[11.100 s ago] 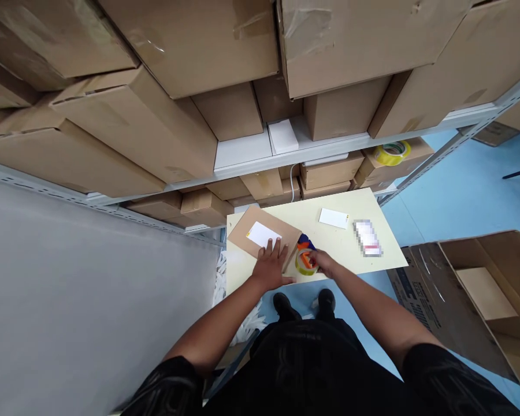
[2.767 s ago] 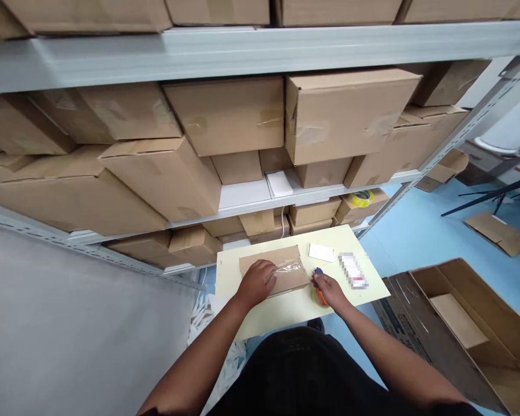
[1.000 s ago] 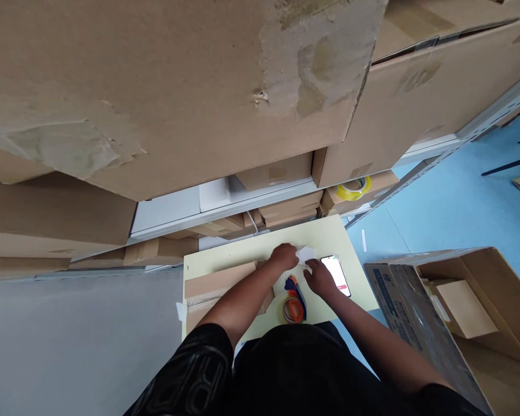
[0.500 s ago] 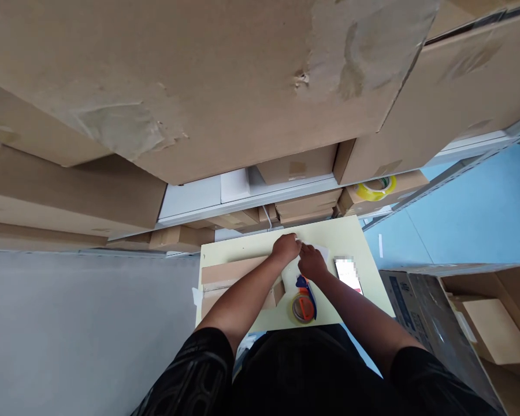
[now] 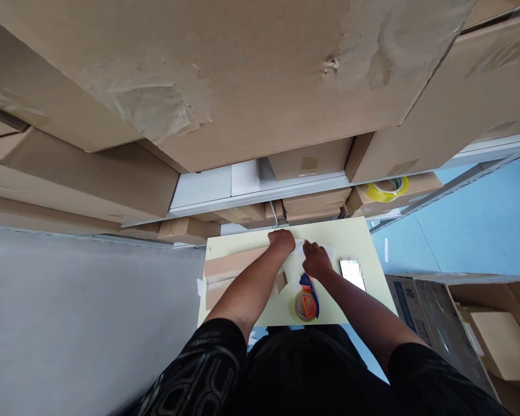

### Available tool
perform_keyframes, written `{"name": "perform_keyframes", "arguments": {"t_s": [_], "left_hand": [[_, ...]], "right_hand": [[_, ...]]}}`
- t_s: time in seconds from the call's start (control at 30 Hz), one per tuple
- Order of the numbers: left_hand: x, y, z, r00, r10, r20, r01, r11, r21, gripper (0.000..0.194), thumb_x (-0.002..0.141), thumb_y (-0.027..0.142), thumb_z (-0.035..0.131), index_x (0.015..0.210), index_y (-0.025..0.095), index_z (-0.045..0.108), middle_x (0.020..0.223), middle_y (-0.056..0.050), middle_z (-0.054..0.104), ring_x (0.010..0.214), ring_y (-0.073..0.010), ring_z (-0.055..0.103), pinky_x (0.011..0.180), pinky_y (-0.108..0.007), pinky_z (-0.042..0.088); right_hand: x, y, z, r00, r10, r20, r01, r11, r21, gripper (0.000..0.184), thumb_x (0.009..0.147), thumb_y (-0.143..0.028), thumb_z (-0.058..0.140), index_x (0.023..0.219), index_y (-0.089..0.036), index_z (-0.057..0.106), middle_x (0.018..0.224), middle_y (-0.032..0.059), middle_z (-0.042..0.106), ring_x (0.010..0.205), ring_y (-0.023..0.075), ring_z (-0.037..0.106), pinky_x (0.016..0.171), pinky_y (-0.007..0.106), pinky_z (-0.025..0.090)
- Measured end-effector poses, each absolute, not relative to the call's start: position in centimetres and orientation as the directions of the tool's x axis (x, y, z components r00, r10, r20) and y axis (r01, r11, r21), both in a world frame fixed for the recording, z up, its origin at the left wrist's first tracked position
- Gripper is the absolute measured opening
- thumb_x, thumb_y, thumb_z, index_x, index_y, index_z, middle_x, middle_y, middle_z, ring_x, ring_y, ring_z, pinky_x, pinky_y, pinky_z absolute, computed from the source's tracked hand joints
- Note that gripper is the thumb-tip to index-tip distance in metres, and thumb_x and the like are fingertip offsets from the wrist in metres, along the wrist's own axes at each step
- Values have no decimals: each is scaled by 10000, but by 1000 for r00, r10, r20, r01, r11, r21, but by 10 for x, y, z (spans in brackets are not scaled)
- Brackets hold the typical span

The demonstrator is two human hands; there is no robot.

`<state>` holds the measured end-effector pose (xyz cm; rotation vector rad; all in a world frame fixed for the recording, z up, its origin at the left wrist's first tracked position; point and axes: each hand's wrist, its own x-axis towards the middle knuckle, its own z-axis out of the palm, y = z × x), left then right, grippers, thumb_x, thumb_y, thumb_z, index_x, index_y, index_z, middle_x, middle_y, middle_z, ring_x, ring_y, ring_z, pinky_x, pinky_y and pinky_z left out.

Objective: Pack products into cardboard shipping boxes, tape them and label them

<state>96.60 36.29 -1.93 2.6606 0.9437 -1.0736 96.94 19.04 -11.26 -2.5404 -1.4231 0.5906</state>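
My left hand (image 5: 282, 239) is curled closed above the yellowish table (image 5: 351, 232), beside a thin white sheet (image 5: 299, 246). Whatever its fingers grip is hidden behind the knuckles. My right hand (image 5: 317, 261) has its fingers pinched together at the same sheet, which also shows past its far side. Under my left forearm lies a flat, taped cardboard box (image 5: 225, 267). Nearer my body, a tape dispenser (image 5: 307, 303) with orange and blue parts rests on the tabletop. A phone (image 5: 352, 274) with a lit screen lies right of my right hand.
Large cartons (image 5: 242, 86) crowd the shelf (image 5: 260, 193) right above and beyond the table. A yellow tape roll (image 5: 386, 189) sits on a lower box. At the right, an open carton (image 5: 494, 335) holds a smaller box. A grey wall (image 5: 91, 323) stands left.
My hands, close together before, have drawn apart, the left one moving left. More of the white sheet shows between them. The whole view has shifted slightly.
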Motion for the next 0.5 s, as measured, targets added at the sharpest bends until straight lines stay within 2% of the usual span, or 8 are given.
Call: {"name": "perform_keyframes", "arguments": {"t_s": [0.33, 0.5], "left_hand": [[971, 373, -23, 508, 495, -705, 613, -783, -108, 501, 740, 398, 797, 1194, 191, 753, 1206, -243, 739, 1188, -364, 689, 921, -441, 560], [968, 390, -12, 532, 496, -687, 627, -775, -74, 474, 711, 361, 813, 1149, 187, 768, 1148, -243, 756, 1167, -381, 697, 910, -461, 565]], "right_hand": [[977, 191, -107, 459, 849, -260, 766, -527, -367, 639, 845, -236, 546, 1464, -77, 560, 1647, 149, 419, 1357, 361, 412, 1068, 432, 361], [979, 190, -108, 456, 853, -254, 769, -521, -370, 635, 847, -229, 533, 1465, -85, 563, 1657, 138, 408, 1369, 345, 413, 1074, 428, 359]]}}
